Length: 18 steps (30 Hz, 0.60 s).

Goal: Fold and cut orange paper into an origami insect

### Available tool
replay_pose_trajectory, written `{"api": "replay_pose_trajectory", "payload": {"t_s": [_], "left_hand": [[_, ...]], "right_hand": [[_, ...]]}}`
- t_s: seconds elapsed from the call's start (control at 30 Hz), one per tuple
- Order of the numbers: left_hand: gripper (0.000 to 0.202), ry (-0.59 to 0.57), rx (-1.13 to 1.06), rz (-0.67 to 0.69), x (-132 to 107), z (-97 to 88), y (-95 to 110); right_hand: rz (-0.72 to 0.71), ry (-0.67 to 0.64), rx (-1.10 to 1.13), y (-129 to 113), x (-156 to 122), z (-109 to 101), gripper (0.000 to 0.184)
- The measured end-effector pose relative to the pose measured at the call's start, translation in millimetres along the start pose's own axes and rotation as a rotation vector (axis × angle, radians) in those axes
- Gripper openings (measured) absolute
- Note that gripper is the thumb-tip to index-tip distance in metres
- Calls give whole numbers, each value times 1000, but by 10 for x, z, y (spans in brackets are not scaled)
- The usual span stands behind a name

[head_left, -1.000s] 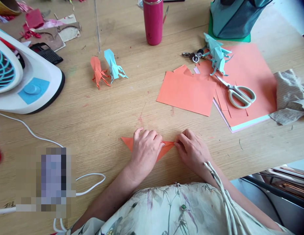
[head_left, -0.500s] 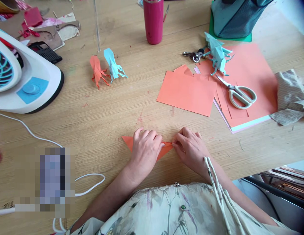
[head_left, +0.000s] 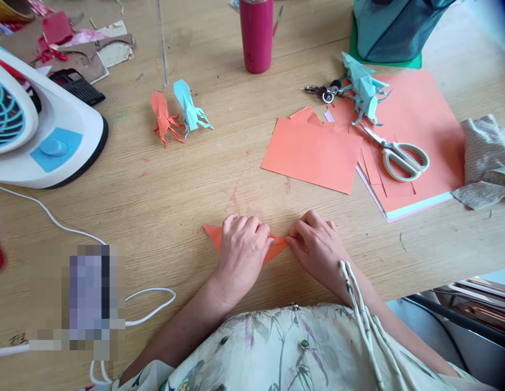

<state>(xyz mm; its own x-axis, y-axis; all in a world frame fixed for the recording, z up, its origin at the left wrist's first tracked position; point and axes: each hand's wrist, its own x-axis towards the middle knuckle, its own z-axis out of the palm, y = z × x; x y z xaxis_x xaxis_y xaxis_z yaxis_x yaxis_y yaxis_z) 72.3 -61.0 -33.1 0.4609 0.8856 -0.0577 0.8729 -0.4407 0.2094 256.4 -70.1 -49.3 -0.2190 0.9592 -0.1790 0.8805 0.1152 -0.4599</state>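
Observation:
A folded orange paper triangle [head_left: 214,235] lies flat on the wooden table [head_left: 163,195] near its front edge. My left hand [head_left: 241,252] rests on top of it with curled fingers pressing it down, hiding most of it. My right hand [head_left: 317,247] pinches the paper's right tip between its fingertips. Only the left corner and a strip between my hands show.
Orange paper sheets [head_left: 313,155] and scissors [head_left: 401,155] lie to the right, with a teal origami insect [head_left: 364,89] and keys [head_left: 323,92]. Two small origami insects [head_left: 177,111] sit mid-table. A pink bottle [head_left: 256,32], a white fan [head_left: 32,130], a cable [head_left: 52,220] and a cloth [head_left: 486,160] surround them.
My right hand's fingers have shifted slightly left along the paper's right tip. My left hand stays pressed on the paper.

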Motion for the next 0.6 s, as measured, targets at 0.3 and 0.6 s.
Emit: {"api": "replay_pose_trajectory", "payload": {"t_s": [0.3, 0.6], "left_hand": [[10, -6, -21, -7, 20, 4, 0], [13, -1, -31, 8, 30, 4, -20]], "right_hand": [[-178, 191, 156, 187, -155, 40, 10], [-410, 281, -88, 286, -421, 167, 47]]}}
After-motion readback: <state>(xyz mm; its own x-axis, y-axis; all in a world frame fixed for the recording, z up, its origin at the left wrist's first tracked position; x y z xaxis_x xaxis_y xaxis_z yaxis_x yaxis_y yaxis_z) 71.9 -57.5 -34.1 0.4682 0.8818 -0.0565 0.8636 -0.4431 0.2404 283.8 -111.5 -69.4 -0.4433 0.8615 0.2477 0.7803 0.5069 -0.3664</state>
